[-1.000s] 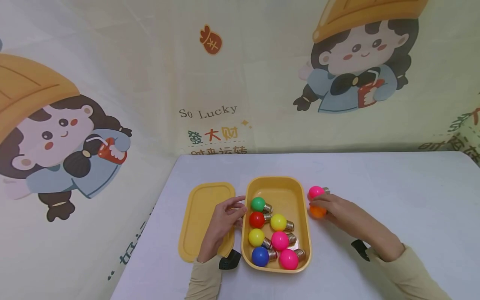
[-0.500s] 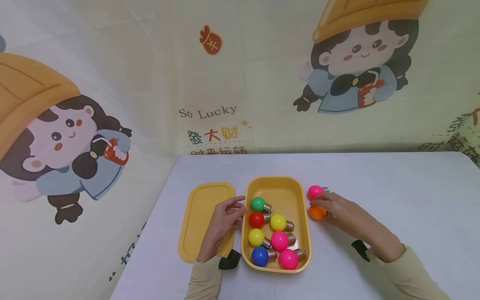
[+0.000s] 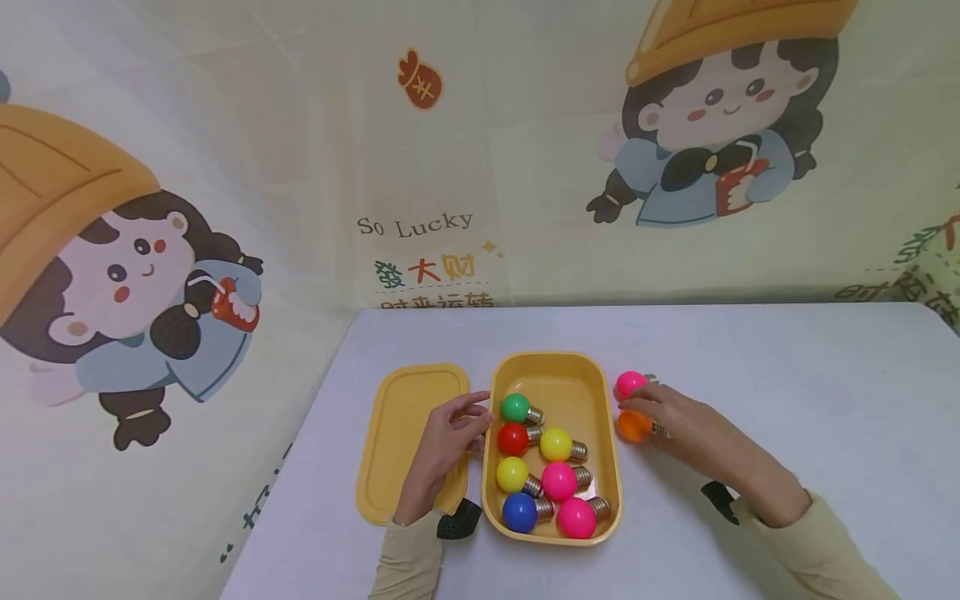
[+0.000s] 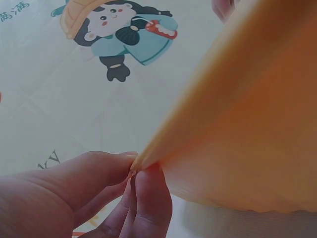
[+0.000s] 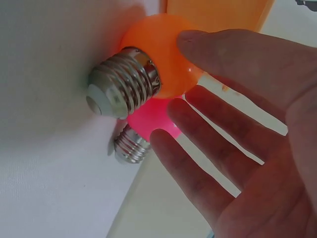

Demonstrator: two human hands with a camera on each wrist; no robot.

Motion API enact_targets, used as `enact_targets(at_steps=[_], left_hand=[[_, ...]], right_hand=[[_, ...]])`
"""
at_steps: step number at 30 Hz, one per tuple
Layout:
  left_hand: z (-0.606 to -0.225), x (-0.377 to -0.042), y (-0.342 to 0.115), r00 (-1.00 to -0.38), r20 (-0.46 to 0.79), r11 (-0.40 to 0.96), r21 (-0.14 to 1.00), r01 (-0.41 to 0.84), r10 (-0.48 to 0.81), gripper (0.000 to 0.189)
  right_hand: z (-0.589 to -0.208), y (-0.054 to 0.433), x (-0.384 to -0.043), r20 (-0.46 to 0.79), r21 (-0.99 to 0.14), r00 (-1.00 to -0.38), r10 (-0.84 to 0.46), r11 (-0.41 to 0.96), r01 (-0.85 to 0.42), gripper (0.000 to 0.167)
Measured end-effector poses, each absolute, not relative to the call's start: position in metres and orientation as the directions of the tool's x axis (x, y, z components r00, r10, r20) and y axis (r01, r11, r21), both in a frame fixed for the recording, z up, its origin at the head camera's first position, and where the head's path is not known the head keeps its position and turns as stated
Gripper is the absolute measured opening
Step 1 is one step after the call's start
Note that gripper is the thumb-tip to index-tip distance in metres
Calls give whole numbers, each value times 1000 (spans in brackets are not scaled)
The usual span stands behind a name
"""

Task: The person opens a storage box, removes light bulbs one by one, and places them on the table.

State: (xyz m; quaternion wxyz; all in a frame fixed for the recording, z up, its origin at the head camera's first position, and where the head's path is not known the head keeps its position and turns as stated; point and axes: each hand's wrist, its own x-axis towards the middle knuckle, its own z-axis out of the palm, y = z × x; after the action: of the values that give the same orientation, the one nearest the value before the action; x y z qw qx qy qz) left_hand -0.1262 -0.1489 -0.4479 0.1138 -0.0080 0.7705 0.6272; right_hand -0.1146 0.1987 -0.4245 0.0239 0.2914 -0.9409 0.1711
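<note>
My left hand (image 3: 444, 437) pinches the left rim of the yellow plastic box (image 3: 573, 362); in the left wrist view, thumb and fingertips meet on the rim of the box (image 4: 247, 148). Colourful light bulbs lie in the box, among them a green bulb (image 3: 516, 407), a red bulb (image 3: 513, 439) and a blue bulb (image 3: 520, 512). To the right of the box, my right hand (image 3: 686, 425) is at an orange bulb (image 3: 633, 427), fingers spread and nearly straight. In the right wrist view its thumb overlaps the orange bulb (image 5: 161, 49), fingertips close to a pink bulb (image 5: 153, 118) behind.
A flat yellow lid (image 3: 397, 433) lies on the white table (image 3: 810, 375) left of the box, partly under the left hand. A printed cloth (image 3: 540, 167) with cartoon figures hangs behind the table. Black wrist pieces (image 3: 460, 521) sit near each sleeve.
The orange bulb's metal base now shows beside the right hand, whose fingers have shifted slightly off it. The left hand and the box have stayed in place.
</note>
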Motion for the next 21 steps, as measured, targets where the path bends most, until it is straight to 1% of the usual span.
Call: enact_targets(at_steps=[14,17,21], left_hand=[[-449,-125,-149,-976,-180,221,964,-149,125,44],[-448,-125,-149,-975,-180,217,965,-149,129,44],[-446,-124,-148,-974,-186,213,965,-156,128,44]], right_hand=[[-412,185,-110,227,-269,-797,-560,751,-603,51],[-409,182,-108,253,-263,-787,-562,743,-615,50],[-404,173,-107,257,-256,-782,-569,740,-622,45]])
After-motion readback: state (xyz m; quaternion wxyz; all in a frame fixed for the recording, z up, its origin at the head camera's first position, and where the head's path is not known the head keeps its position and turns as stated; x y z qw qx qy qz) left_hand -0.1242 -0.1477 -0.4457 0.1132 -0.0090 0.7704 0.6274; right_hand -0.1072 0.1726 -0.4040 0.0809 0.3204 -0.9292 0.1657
